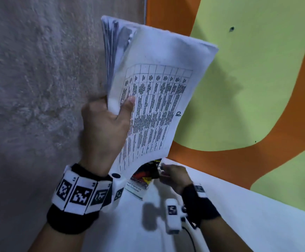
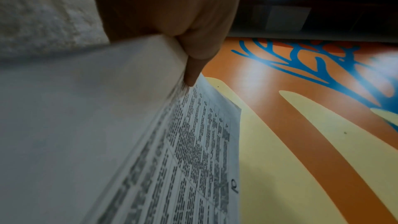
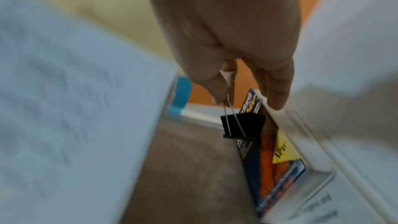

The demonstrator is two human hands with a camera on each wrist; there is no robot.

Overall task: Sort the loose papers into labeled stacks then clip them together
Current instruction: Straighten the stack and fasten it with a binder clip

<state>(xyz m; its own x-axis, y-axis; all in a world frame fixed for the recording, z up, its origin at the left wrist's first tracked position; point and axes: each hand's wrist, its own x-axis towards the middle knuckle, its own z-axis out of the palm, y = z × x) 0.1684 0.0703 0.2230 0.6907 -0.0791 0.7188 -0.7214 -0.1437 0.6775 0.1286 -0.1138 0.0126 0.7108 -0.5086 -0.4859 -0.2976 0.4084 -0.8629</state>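
My left hand (image 1: 115,106) holds a thick stack of white papers (image 1: 157,91) upright, thumb pressed on the front sheet, which bears a printed table and a handwritten mark. The same stack fills the left wrist view (image 2: 193,151). Lower right, my right hand (image 1: 163,170) pinches the wire handle of a black binder clip (image 3: 243,123), which hangs just over a colourful clip box (image 3: 277,163). The box (image 1: 146,173) lies partly hidden behind the stack's lower corner.
The box rests on a printed sheet (image 1: 135,190) on a white surface (image 1: 248,224). A rough grey surface (image 1: 29,88) fills the left. An orange and yellow-green patterned panel (image 1: 257,88) lies behind the papers.
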